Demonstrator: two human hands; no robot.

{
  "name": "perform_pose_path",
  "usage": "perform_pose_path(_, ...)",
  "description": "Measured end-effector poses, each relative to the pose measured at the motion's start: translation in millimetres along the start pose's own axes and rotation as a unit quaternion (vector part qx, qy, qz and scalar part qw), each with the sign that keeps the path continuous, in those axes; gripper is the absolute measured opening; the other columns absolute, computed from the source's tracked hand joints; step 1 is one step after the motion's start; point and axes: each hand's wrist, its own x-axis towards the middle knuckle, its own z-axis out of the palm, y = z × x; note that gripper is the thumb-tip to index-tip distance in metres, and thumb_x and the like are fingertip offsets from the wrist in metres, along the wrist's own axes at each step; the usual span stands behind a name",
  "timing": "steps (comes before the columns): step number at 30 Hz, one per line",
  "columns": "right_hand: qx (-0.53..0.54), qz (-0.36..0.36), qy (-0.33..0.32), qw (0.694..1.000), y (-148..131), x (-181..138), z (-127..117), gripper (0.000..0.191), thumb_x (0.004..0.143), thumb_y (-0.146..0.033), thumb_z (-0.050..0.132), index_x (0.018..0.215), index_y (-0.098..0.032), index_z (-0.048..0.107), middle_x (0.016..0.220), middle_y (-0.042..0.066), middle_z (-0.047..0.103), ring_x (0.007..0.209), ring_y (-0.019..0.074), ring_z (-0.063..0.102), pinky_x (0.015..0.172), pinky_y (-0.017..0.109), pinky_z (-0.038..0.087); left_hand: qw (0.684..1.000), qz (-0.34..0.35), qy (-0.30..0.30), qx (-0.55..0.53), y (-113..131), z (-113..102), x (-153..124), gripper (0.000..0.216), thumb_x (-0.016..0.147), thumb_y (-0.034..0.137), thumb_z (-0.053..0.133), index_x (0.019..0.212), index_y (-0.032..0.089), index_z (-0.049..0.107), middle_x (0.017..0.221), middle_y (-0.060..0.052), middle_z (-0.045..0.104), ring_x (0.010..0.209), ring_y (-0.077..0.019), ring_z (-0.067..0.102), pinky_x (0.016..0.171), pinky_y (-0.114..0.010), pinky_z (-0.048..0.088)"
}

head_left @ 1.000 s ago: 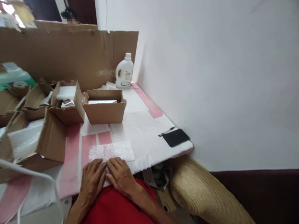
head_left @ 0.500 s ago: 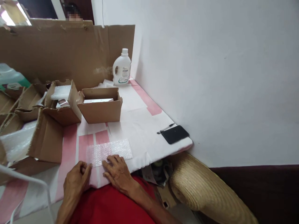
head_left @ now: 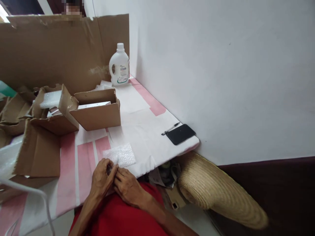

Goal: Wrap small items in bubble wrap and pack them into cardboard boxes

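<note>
A clear sheet of bubble wrap [head_left: 124, 154] lies on the cloth-covered table near its front edge. Its left end is folded over and partly hidden by my hands, so it looks shorter. My left hand [head_left: 103, 177] is closed, thumb and fingers pinching that folded end. Against it, my right hand [head_left: 129, 186] has its fingers drawn together, pressing on the near edge of the wrap beside my left thumb. Whether anything else is under the fingers is hidden.
An open cardboard box [head_left: 98, 114] with white flat items stands behind the wrap. More open boxes [head_left: 39, 147] crowd the left. A white jug [head_left: 119, 67] stands farther back. A phone [head_left: 180, 134] and pen [head_left: 171, 128] lie at right, above a straw hat [head_left: 219, 190].
My left hand has moved right until it meets my right hand, bringing the wrap's left end over with it. The right hand's fingers have drawn together. The view has shifted slightly.
</note>
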Motion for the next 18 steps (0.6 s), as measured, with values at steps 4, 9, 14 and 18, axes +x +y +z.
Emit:
perform_pose_path(4, 0.032, -0.028, 0.049, 0.998, -0.2, -6.1, -16.7, 0.025, 0.099, -0.014, 0.047, 0.117, -0.011, 0.064, 0.115, 0.014, 0.071, 0.118, 0.0252, 0.06, 0.102, 0.037, 0.052, 1.0, 0.011, -0.006, -0.003, -3.6, 2.5, -3.0, 0.028, 0.091, 0.049, 0.055, 0.083, 0.023, 0.061, 0.083, -0.002, 0.061, 0.078, -0.0193, 0.059, 0.075, -0.035, 0.049)
perform_pose_path(9, -0.004, 0.041, 0.113, 0.993, 2.3, -8.2, -25.9, 0.033, 0.099, -0.017, 0.049, 0.131, -0.013, 0.058, 0.123, 0.014, 0.069, 0.116, 0.0269, 0.059, 0.097, 0.042, 0.053, 0.999, 0.03, -0.012, -0.031, -0.8, -4.0, -8.0, 0.031, 0.095, 0.048, 0.048, 0.097, 0.023, 0.067, 0.096, -0.006, 0.067, 0.091, -0.0211, 0.065, 0.085, -0.037, 0.053)
perform_pose_path(14, -0.08, 0.077, 0.077, 0.991, 9.0, -3.3, -13.9, 0.032, 0.098, -0.023, 0.056, 0.129, -0.014, 0.059, 0.124, 0.012, 0.07, 0.112, 0.0296, 0.058, 0.089, 0.044, 0.049, 0.998, -0.02, 0.059, -0.022, -12.3, -17.3, -8.8, 0.038, 0.089, 0.054, 0.053, 0.103, 0.022, 0.067, 0.103, -0.008, 0.069, 0.089, -0.0216, 0.067, 0.082, -0.037, 0.055)
perform_pose_path(18, -0.084, 0.08, 0.069, 0.991, 11.3, -1.3, -10.3, 0.03, 0.097, -0.025, 0.061, 0.124, -0.014, 0.06, 0.123, 0.012, 0.069, 0.11, 0.0285, 0.057, 0.088, 0.042, 0.045, 0.987, -0.144, 0.069, 0.0, -18.6, -23.7, -3.3, 0.058, 0.075, 0.064, 0.064, 0.114, 0.021, 0.06, 0.087, -0.004, 0.069, 0.07, -0.0211, 0.065, 0.071, -0.037, 0.054)
